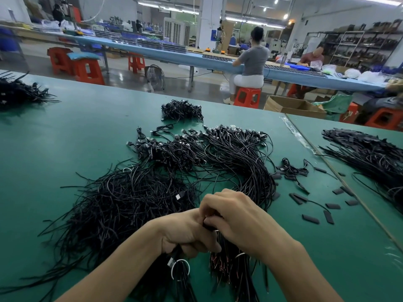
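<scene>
left hand (187,234) fingers curl round the black cable bundle (220,261), right hand (239,221) fingers pinch its top, over the near counter (65,149).

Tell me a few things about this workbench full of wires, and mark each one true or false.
1. The left hand and the right hand both hold thin black cables. True.
2. The mat on the worktable is red. False: it is green.
3. Scattered to the right of the hands lie short flat black sleeve pieces. True.
4. The person in the grey shirt at the long blue bench is standing. False: that person sits on a red plastic stool.
</scene>
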`<state>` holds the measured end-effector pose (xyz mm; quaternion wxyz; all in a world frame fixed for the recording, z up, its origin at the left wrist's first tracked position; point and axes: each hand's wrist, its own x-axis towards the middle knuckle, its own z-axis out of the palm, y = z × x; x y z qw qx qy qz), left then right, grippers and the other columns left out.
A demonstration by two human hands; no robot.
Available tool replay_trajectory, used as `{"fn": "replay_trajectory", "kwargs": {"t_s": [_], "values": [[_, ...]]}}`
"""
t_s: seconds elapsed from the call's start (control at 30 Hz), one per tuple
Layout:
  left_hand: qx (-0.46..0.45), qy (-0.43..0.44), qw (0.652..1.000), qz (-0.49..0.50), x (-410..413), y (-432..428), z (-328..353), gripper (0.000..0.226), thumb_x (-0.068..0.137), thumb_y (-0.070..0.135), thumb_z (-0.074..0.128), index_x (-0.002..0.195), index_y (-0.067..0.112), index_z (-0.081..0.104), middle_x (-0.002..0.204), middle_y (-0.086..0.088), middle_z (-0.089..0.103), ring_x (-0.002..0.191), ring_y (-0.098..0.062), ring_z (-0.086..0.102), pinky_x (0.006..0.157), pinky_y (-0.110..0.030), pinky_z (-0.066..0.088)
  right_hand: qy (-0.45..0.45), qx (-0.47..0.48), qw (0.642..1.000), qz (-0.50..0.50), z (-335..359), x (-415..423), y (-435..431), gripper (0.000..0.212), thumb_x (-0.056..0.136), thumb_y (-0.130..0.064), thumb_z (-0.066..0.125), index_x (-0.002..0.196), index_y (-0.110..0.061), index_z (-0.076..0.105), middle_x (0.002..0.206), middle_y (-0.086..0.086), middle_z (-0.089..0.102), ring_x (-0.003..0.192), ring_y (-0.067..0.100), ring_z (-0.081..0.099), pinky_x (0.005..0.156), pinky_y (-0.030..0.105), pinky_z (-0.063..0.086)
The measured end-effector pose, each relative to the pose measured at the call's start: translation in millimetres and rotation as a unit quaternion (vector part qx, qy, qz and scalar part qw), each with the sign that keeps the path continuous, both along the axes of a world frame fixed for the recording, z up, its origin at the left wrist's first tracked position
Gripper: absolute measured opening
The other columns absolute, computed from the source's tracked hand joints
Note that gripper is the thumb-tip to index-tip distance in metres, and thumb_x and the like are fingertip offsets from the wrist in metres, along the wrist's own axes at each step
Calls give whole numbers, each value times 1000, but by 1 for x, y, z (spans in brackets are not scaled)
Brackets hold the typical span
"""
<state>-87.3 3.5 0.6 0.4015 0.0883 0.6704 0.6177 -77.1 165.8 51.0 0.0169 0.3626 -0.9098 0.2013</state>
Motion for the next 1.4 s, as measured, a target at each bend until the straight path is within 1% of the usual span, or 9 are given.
{"fn": "replay_trajectory", "kwargs": {"t_s": [0.2, 0.47, 0.63, 0.73, 0.9, 1.0, 1.1, 1.2, 1.4], "values": [[39, -10, 999, 15, -3, 1, 3, 24, 78, -4, 63, 73, 14, 48, 56, 1, 34, 41, -4, 29, 34, -15, 20, 20, 12, 1000, -3, -1, -1, 0, 8, 97, -21, 57, 95, -29, 55, 88, -12, 55, 90, 5, 43, 80, 22, 41], [320, -159, 928, 104, -10, 2, -6, 10, 83, 13, 55, 76, 9, 62, 69, 0, 47, 53, -7, 39, 42, -16, 32, 70, -37, 995, -58, -4, -6, 6, 16, 96, -7, 55, 93, -22, 51, 87, -9, 54, 84, 9, 45, 74, 26, 43], [293, 2, 948, 124, -10, 4, -7, 15, 96, 14, 55, 107, 4, 59, 82, -2, 61, 65, -10, 54, 56, -21, 47, 45, -169, 976, -132, -15, -8, 6, 24, 98, -11, 57, 87, -30, 46, 80, -15, 53, 80, 4, 52, 68, 21, 45], [188, 106, 967, 136, -11, 4, -7, 29, 98, 23, 57, 118, 2, 59, 96, -6, 71, 83, -14, 67, 75, -25, 53, 45, -218, 960, -169, -23, -9, 4, 29, 96, -8, 60, 85, -32, 48, 78, -13, 57, 75, 6, 55, 64, 21, 46], [10, 291, 948, 132, -14, 5, -2, 25, 98, 34, 56, 106, 13, 67, 84, -3, 71, 77, -8, 59, 72, -23, 46, 62, -271, 941, -191, -25, -7, -1, 34, 93, -1, 64, 82, -31, 51, 80, -11, 61, 76, 6, 59, 63, 11, 44], [23, 328, 931, 160, -13, 10, 0, 13, 102, 21, 55, 100, 16, 68, 77, 10, 71, 70, -1, 62, 64, -21, 49, 72, -344, 912, -211, -24, -5, -7, 35, 92, -3, 67, 80, -31, 50, 77, -12, 62, 73, 5, 60, 60, 6, 42], [41, 337, 911, 236, -12, 17, -5, 13, 99, 19, 60, 99, 11, 71, 85, -9, 73, 75, -27, 66, 72, -43, 54, 64, -372, 891, -252, -26, -4, -13, 29, 92, -8, 68, 79, -27, 51, 72, -10, 61, 68, 5, 59, 57, 10, 43], [61, 360, 882, 297, -10, 22, -13, 11, 97, 15, 62, 93, 17, 72, 80, 4, 73, 74, -10, 67, 66, -24, 52, 15, -393, 873, -289, -31, -3, -17, 25, 93, -13, 68, 79, -27, 51, 70, -11, 62, 67, 3, 59, 59, 13, 45], [94, 429, 833, 338, -5, 25, -17, 15, 89, 34, 63, 99, 39, 72, 90, 11, 75, 82, -8, 72, 71, -18, 54, -145, -467, 825, -283, -26, -3, -15, 21, 95, -11, 65, 80, -17, 50, 69, -5, 62, 59, 3, 57, 61, 17, 50]]}}
